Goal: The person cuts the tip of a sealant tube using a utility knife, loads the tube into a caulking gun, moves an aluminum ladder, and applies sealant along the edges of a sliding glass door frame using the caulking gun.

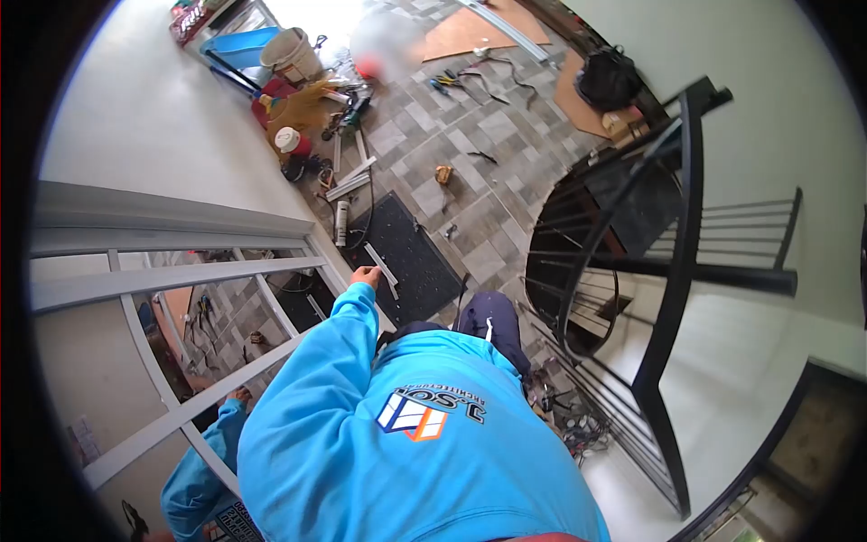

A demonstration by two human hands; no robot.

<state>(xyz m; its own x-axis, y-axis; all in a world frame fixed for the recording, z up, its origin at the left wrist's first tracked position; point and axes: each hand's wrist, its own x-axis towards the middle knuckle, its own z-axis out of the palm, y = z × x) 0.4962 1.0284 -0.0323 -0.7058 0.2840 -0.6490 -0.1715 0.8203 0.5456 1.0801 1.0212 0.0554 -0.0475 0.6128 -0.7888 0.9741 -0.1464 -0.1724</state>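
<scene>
My left hand [366,275] is at the end of a bright blue sleeve [357,316], beside the edge of a grey-framed glass panel [312,262]. Its fingers are curled together, and what they hold, if anything, is too small to make out. Below and past it, thin white strips [381,265] lie on a dark doormat [411,257]. A white sealant tube [341,223] stands or lies near the mat's left corner; I cannot tell which. The glass reflects my sleeve and hand. My right hand is out of sight, hidden by my body or outside the picture.
A black spiral-stair railing [691,226] curves along the right. Pliers [483,156], a tape roll [443,174] and several hand tools [444,83] lie on the tiled floor [479,217]. A bucket [291,56] and blue bin [239,43] stand by the left wall.
</scene>
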